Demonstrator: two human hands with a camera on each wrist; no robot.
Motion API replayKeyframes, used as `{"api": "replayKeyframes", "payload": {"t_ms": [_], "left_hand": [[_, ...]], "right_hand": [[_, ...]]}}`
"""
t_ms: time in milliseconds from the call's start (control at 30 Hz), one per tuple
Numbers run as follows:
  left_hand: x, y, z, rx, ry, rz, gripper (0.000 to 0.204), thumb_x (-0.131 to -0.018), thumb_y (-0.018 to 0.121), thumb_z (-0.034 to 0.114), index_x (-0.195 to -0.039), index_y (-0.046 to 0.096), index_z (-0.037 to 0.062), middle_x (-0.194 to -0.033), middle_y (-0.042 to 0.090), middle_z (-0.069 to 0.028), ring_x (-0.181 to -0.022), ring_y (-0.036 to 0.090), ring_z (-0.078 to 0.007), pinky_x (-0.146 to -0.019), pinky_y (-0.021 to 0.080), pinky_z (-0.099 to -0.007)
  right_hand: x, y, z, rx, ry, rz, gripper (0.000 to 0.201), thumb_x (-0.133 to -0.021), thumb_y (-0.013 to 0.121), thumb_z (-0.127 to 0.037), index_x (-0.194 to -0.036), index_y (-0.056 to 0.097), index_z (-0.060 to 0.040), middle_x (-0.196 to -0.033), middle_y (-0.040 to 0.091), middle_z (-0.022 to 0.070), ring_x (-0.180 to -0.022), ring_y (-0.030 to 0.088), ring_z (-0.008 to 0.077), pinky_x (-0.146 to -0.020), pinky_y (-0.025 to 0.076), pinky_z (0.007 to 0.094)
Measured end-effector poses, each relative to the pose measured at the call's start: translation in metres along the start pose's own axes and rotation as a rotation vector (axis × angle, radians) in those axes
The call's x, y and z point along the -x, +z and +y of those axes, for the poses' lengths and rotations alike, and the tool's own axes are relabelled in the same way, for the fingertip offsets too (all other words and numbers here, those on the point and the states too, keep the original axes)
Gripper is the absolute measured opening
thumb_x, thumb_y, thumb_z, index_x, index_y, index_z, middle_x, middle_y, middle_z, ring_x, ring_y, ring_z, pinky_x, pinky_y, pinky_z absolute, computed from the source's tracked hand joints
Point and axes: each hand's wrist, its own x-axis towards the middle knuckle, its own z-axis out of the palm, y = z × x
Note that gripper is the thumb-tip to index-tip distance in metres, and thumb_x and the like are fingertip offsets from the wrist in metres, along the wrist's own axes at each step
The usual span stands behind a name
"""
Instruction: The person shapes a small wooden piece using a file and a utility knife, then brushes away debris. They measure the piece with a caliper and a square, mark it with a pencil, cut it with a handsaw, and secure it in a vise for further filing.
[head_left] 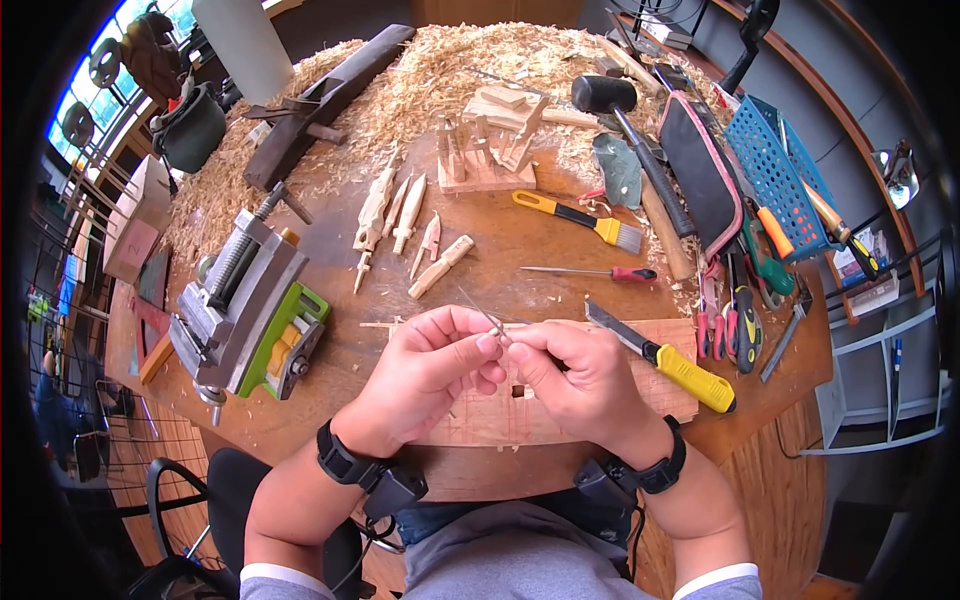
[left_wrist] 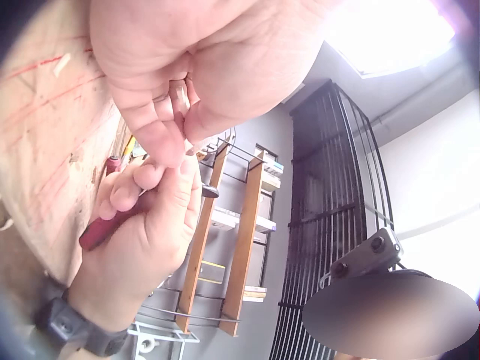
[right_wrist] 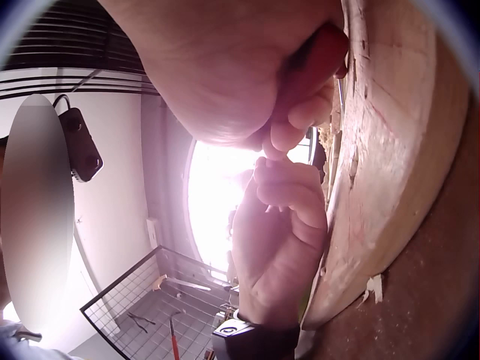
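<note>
Both hands meet at the fingertips over a pale wooden board (head_left: 640, 400) marked with red lines. Between thumb and fingers, my left hand (head_left: 430, 370) pinches a small pale wooden piece (left_wrist: 178, 101), mostly hidden by the fingers. My right hand (head_left: 580, 380) has its fingers curled round a red-handled tool (right_wrist: 322, 58); its red handle (left_wrist: 101, 229) lies across the palm, partly covered. A thin grey metal rod (head_left: 482, 311) sticks out up and left from between the fingertips in the head view. Its join to the handle is hidden.
A yellow utility knife (head_left: 690, 375) lies across the board's right end. A grey-green vise (head_left: 245, 300) stands left. Carved wooden pieces (head_left: 408, 215), a brush (head_left: 590, 222) and a red-handled thin tool (head_left: 620, 273) lie beyond the board. Wood shavings (head_left: 430, 75) cover the back.
</note>
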Motion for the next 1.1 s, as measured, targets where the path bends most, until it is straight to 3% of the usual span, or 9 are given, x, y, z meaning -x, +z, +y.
{"api": "replayKeyframes", "payload": {"t_ms": [500, 667, 1100], "left_hand": [[0.0023, -0.0014, 0.0054, 0.075, 0.033, 0.015, 0.007, -0.097, 0.06, 0.001, -0.103, 0.062, 0.0004, -0.093, 0.069, -0.0111, -0.077, 0.071, -0.0174, -0.067, 0.06, -0.0285], [0.0016, -0.0027, 0.0033, -0.037, -0.008, -0.003, 0.008, -0.094, 0.065, 0.003, -0.101, 0.062, 0.0011, -0.095, 0.07, -0.0087, -0.079, 0.069, -0.0161, -0.067, 0.055, -0.0277], [0.0013, -0.0025, 0.0055, -0.001, -0.013, 0.009, 0.011, -0.095, 0.064, 0.004, -0.106, 0.063, 0.0027, -0.095, 0.07, -0.0083, -0.081, 0.07, -0.0163, -0.07, 0.057, -0.0283]], "right_hand": [[0.0027, -0.002, -0.0022, 0.071, 0.01, -0.015, 0.009, -0.089, 0.065, -0.004, -0.095, 0.069, 0.0008, -0.079, 0.068, 0.0158, -0.069, 0.067, 0.0282, -0.064, 0.051, 0.0345], [0.0005, -0.0016, -0.0022, 0.048, 0.002, -0.067, 0.008, -0.09, 0.064, -0.003, -0.095, 0.068, 0.002, -0.082, 0.069, 0.0166, -0.073, 0.068, 0.028, -0.066, 0.052, 0.0343], [0.0021, -0.003, -0.0007, 0.005, -0.002, 0.018, 0.01, -0.09, 0.065, -0.005, -0.096, 0.07, 0.0019, -0.076, 0.068, 0.0153, -0.065, 0.066, 0.0248, -0.06, 0.05, 0.033]]}}
